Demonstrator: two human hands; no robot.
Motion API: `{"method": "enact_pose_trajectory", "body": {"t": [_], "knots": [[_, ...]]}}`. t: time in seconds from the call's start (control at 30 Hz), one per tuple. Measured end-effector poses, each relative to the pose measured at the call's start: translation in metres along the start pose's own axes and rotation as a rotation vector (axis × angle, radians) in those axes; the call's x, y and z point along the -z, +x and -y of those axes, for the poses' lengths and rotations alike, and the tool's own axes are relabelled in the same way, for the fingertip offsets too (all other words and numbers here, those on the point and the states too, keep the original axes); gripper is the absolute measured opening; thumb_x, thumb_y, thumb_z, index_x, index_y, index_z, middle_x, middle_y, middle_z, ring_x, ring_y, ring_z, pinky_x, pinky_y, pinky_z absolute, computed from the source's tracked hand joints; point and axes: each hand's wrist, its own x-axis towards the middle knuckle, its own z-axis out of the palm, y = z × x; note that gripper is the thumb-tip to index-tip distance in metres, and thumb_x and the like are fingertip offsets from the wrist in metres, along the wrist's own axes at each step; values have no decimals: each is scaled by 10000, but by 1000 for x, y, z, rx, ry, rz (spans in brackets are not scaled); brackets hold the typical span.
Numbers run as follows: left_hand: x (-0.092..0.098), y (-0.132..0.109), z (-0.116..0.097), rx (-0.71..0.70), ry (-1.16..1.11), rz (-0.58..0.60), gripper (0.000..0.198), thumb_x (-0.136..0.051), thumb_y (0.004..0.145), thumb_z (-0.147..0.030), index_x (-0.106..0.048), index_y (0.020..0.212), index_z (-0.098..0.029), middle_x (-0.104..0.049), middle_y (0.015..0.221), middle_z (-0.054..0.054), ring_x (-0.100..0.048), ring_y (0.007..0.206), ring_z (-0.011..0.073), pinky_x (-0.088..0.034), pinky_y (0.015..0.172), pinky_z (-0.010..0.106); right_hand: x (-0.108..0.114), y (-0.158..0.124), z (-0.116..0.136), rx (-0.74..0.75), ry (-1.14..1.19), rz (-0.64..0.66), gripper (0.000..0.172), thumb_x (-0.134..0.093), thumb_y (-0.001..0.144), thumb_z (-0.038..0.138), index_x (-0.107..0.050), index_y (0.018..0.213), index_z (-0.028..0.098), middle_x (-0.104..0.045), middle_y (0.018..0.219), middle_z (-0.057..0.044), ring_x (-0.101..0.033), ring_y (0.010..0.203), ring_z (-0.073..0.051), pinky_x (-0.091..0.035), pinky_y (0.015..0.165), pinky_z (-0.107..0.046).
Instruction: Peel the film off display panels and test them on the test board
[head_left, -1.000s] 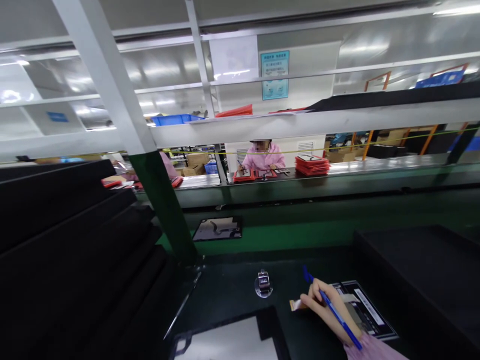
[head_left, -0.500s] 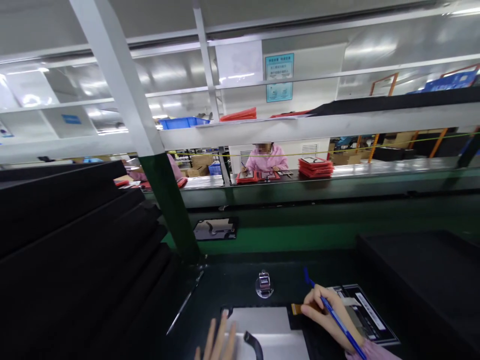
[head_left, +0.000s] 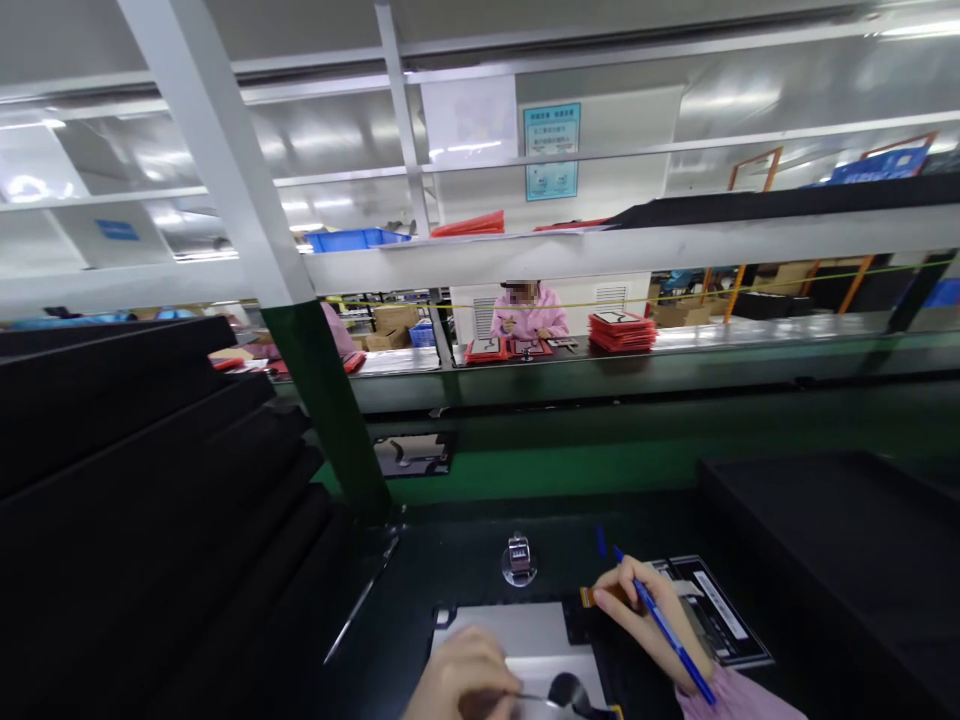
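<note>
A flat screen panel (head_left: 525, 625) with a silver-grey back and black edges lies on the dark bench at the bottom of the view. Over its lower left part is my left hand (head_left: 461, 675), blurred, its fingers closed at a black ribbon cable (head_left: 568, 690) that curves up from the panel. My right hand (head_left: 637, 610) is at the panel's upper right corner. Thumb and forefinger pinch a short orange ribbon cable (head_left: 587, 597) there, while a blue pen (head_left: 667, 630) lies slanted within the same hand. Another panel with a white label (head_left: 720, 603) is partly behind that hand.
A silver tally counter (head_left: 519, 560) stands behind the panel. To the left are a thin metal tool (head_left: 362, 600) and tall black foam stacks (head_left: 150, 520); a black foam block (head_left: 832, 560) sits right. A co-worker (head_left: 531, 312) sits beyond, near red stacks (head_left: 621, 332).
My left hand has gone from spread fingers on the panel to closed at the black ribbon cable, which is now bent rightward. My right hand keeps its place at the orange ribbon cable.
</note>
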Motion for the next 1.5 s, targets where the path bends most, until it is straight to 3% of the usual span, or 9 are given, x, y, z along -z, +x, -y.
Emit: {"method": "enact_pose_trajectory", "body": {"t": [0.1, 0.2, 0.3, 0.4, 0.6, 0.83, 1.07, 1.5], "knots": [[-4, 31, -8, 277, -432, -113, 100, -711, 733, -302, -733, 684, -217, -684, 660, 52, -623, 652, 168, -469, 619, 270, 1, 1, 2, -14, 43, -12, 463, -648, 730, 458, -268, 576, 245, -647, 632, -13, -575, 582, -167, -431, 584, -289], [-27, 50, -10, 481, -865, -174, 248, -811, 600, -429, -716, 636, -202, -673, 710, 43, -613, 700, 164, -467, 676, 280, 1, 2, 2, -3, 71, -37, 465, -646, 733, 483, -280, 574, 243, -624, 604, -4, -552, 564, -158, -421, 578, -288], [-54, 60, -9, 711, -1105, -213, 391, -860, 487, -472, -721, 714, -186, -666, 660, 21, -610, 658, 147, -464, 672, 278, 0, 1, 4, 23, 92, -78, 491, -639, 722, 526, -273, 562, 241, -586, 563, 10, -504, 521, -141, -402, 550, -283], [-68, 62, -9, 849, -1199, -270, 563, -906, 358, -440, -705, 814, -179, -583, 540, -52, -551, 518, 91, -412, 533, 216, -1, -1, 8, -1, 86, -42, 484, -639, 726, 499, -267, 561, 238, -566, 564, 18, -470, 509, -125, -385, 527, -268], [-66, 61, -12, 829, -1104, -243, 586, -923, 311, -381, -620, 767, -173, -515, 431, -111, -436, 393, 39, -279, 423, 170, -8, -4, 14, -25, 85, 20, 454, -642, 695, 401, -241, 557, 239, -503, 535, 43, -388, 481, -98, -375, 498, -245], [-66, 63, -16, 866, -981, -217, 555, -889, 256, -494, -643, 599, -135, -560, 416, -58, -459, 399, 47, -328, 454, 204, -6, -7, 12, -40, 53, 108, 364, -602, 682, 226, -251, 588, 243, -543, 592, 36, -443, 517, -104, -406, 542, -248], [-66, 64, -18, 853, -1024, -248, 642, -901, 288, -446, -596, 779, -167, -566, 419, -103, -481, 399, 49, -347, 448, 184, -6, -6, 10, -25, 35, 75, 338, -567, 649, 183, -243, 578, 245, -542, 572, 38, -434, 512, -103, -390, 533, -240], [-67, 59, -12, 806, -990, -152, 617, -895, 382, -386, -532, 836, -181, -560, 443, -113, -482, 416, 52, -345, 476, 188, -8, -10, 6, 4, -1, 160, 319, -551, 671, 147, -256, 599, 247, -573, 609, 39, -480, 538, -108, -391, 562, -250]]}}
